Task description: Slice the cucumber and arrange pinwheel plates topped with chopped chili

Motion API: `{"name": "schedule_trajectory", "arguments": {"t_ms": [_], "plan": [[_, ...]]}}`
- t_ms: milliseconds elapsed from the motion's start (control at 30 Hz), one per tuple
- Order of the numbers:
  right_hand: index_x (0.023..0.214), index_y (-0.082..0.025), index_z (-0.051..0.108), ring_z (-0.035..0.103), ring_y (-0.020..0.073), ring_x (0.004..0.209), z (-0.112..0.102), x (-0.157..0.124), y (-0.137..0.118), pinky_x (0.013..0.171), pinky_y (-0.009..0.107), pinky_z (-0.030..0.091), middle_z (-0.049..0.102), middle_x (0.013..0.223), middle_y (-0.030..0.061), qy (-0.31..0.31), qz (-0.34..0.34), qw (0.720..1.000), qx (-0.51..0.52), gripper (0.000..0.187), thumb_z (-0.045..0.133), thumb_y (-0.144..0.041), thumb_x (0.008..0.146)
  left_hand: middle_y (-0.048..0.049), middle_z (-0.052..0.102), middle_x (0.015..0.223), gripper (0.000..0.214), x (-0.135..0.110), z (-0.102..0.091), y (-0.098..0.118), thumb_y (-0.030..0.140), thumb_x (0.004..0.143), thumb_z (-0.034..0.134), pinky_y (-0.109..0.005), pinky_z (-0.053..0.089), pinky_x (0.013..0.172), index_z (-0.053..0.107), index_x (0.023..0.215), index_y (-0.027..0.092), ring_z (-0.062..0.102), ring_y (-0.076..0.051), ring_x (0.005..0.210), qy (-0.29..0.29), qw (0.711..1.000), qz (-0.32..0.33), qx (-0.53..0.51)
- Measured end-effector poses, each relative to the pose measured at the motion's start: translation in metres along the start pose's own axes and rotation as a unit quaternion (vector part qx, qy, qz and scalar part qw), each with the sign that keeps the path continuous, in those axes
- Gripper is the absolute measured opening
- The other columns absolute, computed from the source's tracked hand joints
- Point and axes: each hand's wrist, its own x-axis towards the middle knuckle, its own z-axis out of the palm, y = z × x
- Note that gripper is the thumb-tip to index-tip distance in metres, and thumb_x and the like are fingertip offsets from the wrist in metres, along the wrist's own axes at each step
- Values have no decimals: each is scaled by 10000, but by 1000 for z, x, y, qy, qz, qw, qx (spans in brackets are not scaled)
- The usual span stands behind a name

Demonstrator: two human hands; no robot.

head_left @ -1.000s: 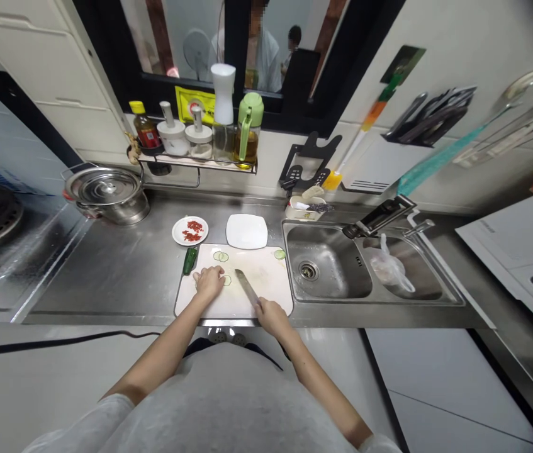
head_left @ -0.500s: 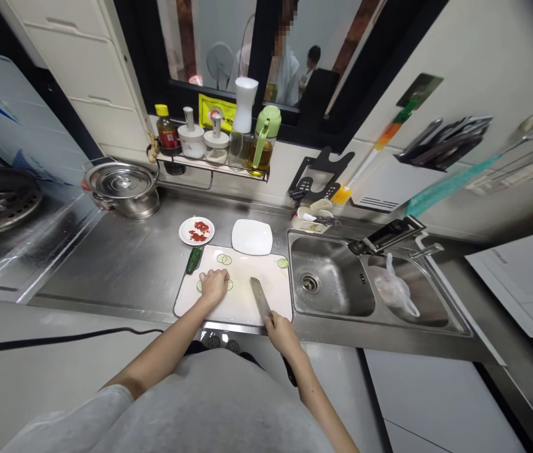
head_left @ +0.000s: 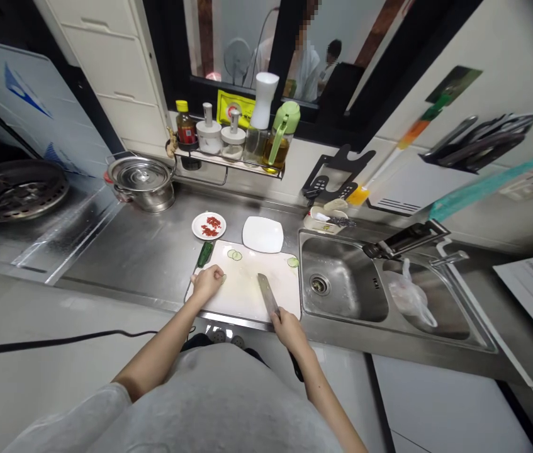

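Observation:
A white cutting board (head_left: 247,296) lies on the steel counter in front of me. My left hand (head_left: 207,282) rests on the board's left part with fingers curled over a cucumber slice (head_left: 223,277). My right hand (head_left: 286,326) is closed on the handle of a knife (head_left: 269,293), whose blade lies over the board's right half. Two more cucumber slices (head_left: 235,255) sit at the board's far edge and one slice (head_left: 293,262) at its far right corner. A green cucumber end (head_left: 204,254) lies just off the board's left corner.
A small plate of chopped red chili (head_left: 208,225) and an empty white plate (head_left: 262,234) stand behind the board. A double sink (head_left: 342,283) with a plastic bag (head_left: 408,296) is at the right. A lidded steel pot (head_left: 142,181) and a condiment shelf (head_left: 233,145) stand at the back.
My view has shifted leftward. My left hand slid to the board's left edge over the slices. The knife drew back toward the board's right front, still in my right hand.

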Motion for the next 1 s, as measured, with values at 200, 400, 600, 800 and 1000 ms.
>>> {"name": "schedule_trajectory", "arguments": {"t_ms": [200,400,600,800,1000], "plan": [[1008,-153,597,626,193,943,2,0,0,701,247,338,694,997,112,5,-9,1000,-13,300,361,-337,980,8,722,919,103,12,-6,-27,298,793,585,-368,308,840,619,888,274,620,-193,903,31,998,-49,30],[1014,-150,599,624,204,950,4,1,0,700,254,340,694,994,115,6,-13,1000,-20,326,346,-354,981,-15,705,909,130,12,-5,-30,227,789,550,-361,318,833,633,878,272,597,-226,970,39,997,-40,61],[1036,-152,595,625,202,946,4,0,0,693,251,341,693,994,112,2,-5,1000,-1,321,345,-344,979,-47,676,1048,170,17,-3,-20,249,792,532,-395,316,843,645,918,266,557,-258,1023,46,996,-11,72],[1032,-152,595,625,202,955,3,0,1,704,250,345,691,1000,114,0,-4,1000,3,314,356,-347,978,-78,627,1110,292,42,8,21,318,837,500,-422,298,891,625,1099,296,520,-281,1070,57,994,54,80],[1060,-152,590,623,209,971,4,-3,0,715,250,351,688,1001,111,-1,0,1000,9,325,336,-337,978,-118,567,1179,338,70,19,46,282,864,450,-453,272,912,606,1164,290,476,-305,1119,32,985,95,141]]}}
